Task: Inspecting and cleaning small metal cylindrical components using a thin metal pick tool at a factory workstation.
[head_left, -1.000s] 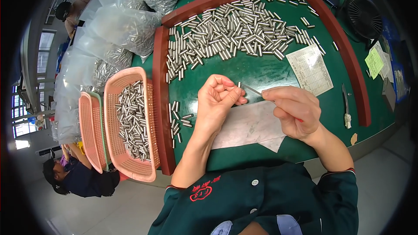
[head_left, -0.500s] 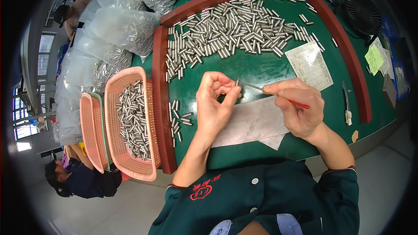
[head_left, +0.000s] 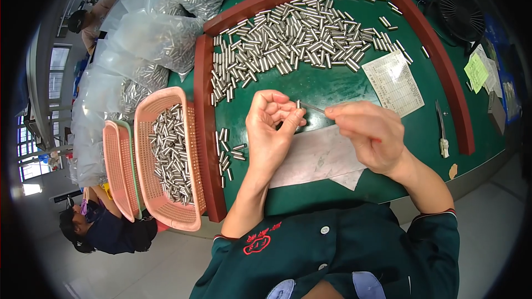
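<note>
Between thumb and fingertips, my left hand point(head_left: 270, 133) pinches a small metal cylinder point(head_left: 299, 104), its upper end sticking out. My right hand point(head_left: 372, 135) is closed around a thin tool with a metal shaft point(head_left: 315, 108); only a speck of its red handle shows in the palm. The shaft's tip is at the pinched cylinder, though contact is too small to make out. Below both hands lies a greyish-white cloth or paper sheet point(head_left: 316, 158). Beyond them spreads a heap of similar metal cylinders point(head_left: 299, 36) on the green tabletop point(head_left: 255, 116).
A red-brown rail point(head_left: 206, 105) frames the work area. Left of it stand a pink basket point(head_left: 197, 188) of cylinders, another pink basket point(head_left: 119, 171) and several filled plastic bags point(head_left: 160, 39). Rightward lie a printed sheet point(head_left: 393, 83), tweezers-like tool point(head_left: 441, 127) and black fan point(head_left: 459, 14). Two people are at far left.
My right hand has shifted slightly left and turned, hiding most of the red handle. My left hand, still pinching the cylinder, has moved a little left.
</note>
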The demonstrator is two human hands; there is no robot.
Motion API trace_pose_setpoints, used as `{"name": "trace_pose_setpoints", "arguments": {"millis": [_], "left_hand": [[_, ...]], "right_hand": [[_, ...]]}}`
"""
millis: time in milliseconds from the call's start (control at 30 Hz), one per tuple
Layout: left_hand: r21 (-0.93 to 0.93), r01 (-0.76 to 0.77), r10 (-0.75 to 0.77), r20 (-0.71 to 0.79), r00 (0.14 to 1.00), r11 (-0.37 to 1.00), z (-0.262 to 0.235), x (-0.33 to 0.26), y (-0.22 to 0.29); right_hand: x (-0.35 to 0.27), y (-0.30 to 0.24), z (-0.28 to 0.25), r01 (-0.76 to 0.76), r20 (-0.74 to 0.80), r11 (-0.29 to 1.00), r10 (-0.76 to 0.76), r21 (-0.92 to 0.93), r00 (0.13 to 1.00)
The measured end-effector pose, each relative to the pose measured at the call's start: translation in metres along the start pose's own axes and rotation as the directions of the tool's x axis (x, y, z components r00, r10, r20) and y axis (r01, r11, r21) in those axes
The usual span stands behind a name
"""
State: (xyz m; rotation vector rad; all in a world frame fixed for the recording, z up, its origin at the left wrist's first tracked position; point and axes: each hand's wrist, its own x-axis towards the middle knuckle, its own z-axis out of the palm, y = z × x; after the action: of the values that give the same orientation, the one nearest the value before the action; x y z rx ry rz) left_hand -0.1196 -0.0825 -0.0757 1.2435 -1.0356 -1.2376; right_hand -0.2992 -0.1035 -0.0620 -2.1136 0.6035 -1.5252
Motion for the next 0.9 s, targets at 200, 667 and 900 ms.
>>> {"name": "trace_pose_setpoints", "arguments": {"millis": [200, 667, 900], "left_hand": [[-0.012, 0.006, -0.006, 0.014, 1.000, 1.000, 0.006, -0.002, 0.000], [-0.045, -0.041, 0.039, -0.054, 0.998, 0.998, -0.005, 0.003, 0.000], [-0.060, 0.038, -0.037, 0.008, 0.999, 0.997, -0.001, 0.003, -0.001]], "right_hand": [[-0.007, -0.004, -0.005, 0.147, 0.050, 0.981, -0.141, -0.124, 0.989], [0.000, -0.008, -0.009, 0.256, 0.084, 0.962, -0.249, -0.093, 0.965], [-0.002, -0.005, -0.005, 0.181, 0.043, 0.976, -0.177, -0.120, 0.983]]}}
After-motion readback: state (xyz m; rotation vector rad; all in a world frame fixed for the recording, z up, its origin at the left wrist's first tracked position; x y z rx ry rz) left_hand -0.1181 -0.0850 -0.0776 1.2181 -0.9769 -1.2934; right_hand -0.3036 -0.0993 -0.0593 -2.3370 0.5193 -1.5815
